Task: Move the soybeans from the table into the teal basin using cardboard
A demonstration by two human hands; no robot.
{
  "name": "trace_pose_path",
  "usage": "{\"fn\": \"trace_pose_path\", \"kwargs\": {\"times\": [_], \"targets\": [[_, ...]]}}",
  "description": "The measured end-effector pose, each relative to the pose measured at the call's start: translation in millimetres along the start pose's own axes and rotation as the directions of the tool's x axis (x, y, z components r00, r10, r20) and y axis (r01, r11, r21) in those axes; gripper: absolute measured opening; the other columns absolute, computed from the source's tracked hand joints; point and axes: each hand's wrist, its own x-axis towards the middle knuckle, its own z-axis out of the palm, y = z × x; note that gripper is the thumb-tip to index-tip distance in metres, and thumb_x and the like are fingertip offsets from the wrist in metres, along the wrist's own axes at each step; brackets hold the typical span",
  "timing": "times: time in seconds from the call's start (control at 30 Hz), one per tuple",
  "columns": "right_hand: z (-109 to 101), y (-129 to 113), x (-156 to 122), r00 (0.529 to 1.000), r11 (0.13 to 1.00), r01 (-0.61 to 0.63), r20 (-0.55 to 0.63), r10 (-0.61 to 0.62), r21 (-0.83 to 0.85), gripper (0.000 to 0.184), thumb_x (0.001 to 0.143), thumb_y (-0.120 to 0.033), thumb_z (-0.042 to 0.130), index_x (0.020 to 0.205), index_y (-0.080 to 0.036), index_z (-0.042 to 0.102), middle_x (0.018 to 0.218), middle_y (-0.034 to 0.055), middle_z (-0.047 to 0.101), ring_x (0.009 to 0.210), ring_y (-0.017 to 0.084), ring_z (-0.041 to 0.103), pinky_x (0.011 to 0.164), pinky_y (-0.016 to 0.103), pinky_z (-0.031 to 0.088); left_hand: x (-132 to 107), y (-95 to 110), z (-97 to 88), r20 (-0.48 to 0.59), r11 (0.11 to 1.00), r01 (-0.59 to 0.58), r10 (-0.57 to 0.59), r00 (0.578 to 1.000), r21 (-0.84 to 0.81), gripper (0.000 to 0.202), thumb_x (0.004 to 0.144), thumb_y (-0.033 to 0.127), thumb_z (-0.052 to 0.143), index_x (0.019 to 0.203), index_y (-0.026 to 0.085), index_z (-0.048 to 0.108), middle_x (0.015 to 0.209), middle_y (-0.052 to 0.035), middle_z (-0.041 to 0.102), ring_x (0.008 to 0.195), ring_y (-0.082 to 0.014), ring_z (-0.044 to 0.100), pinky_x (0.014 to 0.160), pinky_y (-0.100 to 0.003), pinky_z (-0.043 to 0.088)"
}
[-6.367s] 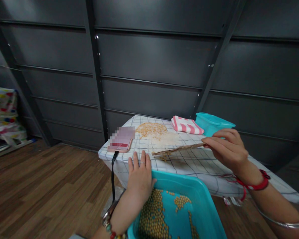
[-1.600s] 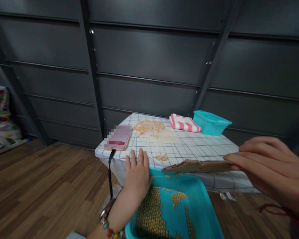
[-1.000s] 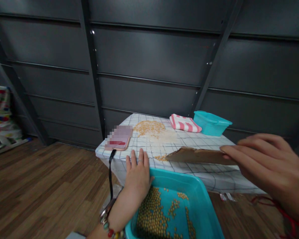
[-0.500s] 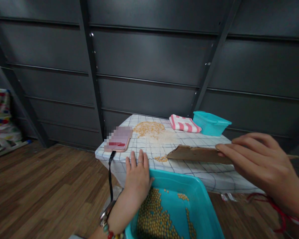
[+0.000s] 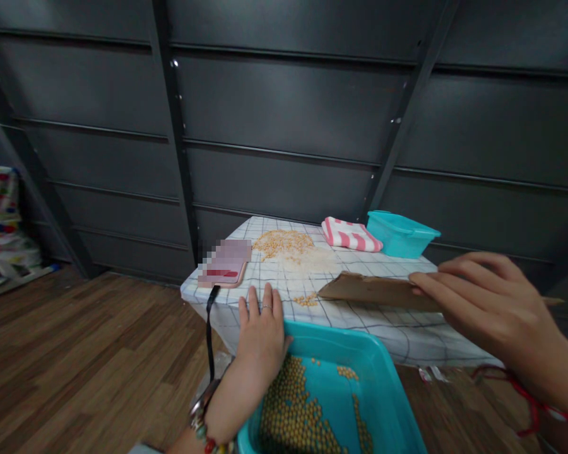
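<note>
My left hand grips the far rim of a teal tray, fingers lying over the edge against the table. The tray holds many yellow beans and sits below the table's near edge. My right hand pinches a flat piece of brown cardboard, held low over the checked tablecloth. Just left of the cardboard's tip lies a small cluster of beans. Farther back on the cloth sits a larger pile of yellow beans beside a patch of white grains.
A pink phone with a black strap hanging down rests at the table's left corner. A pink striped cloth and a small teal box stand at the back. Dark metal wall panels rise behind; wood floor spreads left.
My right hand carried the cardboard from over the tray back up over the cloth, behind the small bean cluster. Beans in the tray shifted. My left hand stayed on the rim.
</note>
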Motion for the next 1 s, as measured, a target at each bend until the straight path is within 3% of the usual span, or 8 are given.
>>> {"fn": "trace_pose_path", "kwargs": {"times": [0.2, 0.57, 1.0], "targets": [[3.4, 2.4, 2.2, 1.000, 0.998, -0.017, -0.017, 0.016, -0.052, 0.013, 0.086, -0.010, 0.046, 0.087, -0.017, 0.057, 0.065, 0.0025, 0.064, 0.064, 0.016, 0.054, 0.062, 0.033, 0.042, -1.7, 0.5, -0.8, 0.011, 1.000, 0.004, -0.004, 1.000, -0.013, 0.071, 0.074, 0.027, 0.052, 0.137, 0.006, 0.027, 0.146, -0.0196, 0.025, 0.132, -0.0420, 0.019, 0.106, -0.058, 0.022], [4.3, -0.5, -1.3, 0.999, 1.000, -0.003, -0.049, 0.004, 0.013, 0.016, 0.082, -0.007, 0.052, 0.096, -0.014, 0.053, 0.067, 0.0041, 0.065, 0.065, 0.017, 0.055, 0.064, 0.036, 0.044, -0.7, 1.3, -4.0, 0.021, 1.000, 0.010, -0.010, 1.000, -0.002, 0.071, 0.075, 0.029, 0.050, 0.138, 0.006, 0.025, 0.146, -0.0183, 0.025, 0.132, -0.0417, 0.019, 0.106, -0.058, 0.022], [-5.1, -7.0, -6.8, 0.995, 0.986, -0.097, 0.001, 0.097, 0.136, 0.021, 0.083, -0.007, 0.049, 0.102, -0.013, 0.052, 0.071, 0.0082, 0.064, 0.074, 0.021, 0.055, 0.069, 0.042, 0.044, 3.1, -0.9, -1.4, 0.038, 1.000, 0.006, -0.006, 0.999, -0.006, 0.072, 0.076, 0.031, 0.051, 0.138, 0.006, 0.024, 0.147, -0.0180, 0.023, 0.132, -0.0422, 0.017, 0.106, -0.058, 0.021]]}}
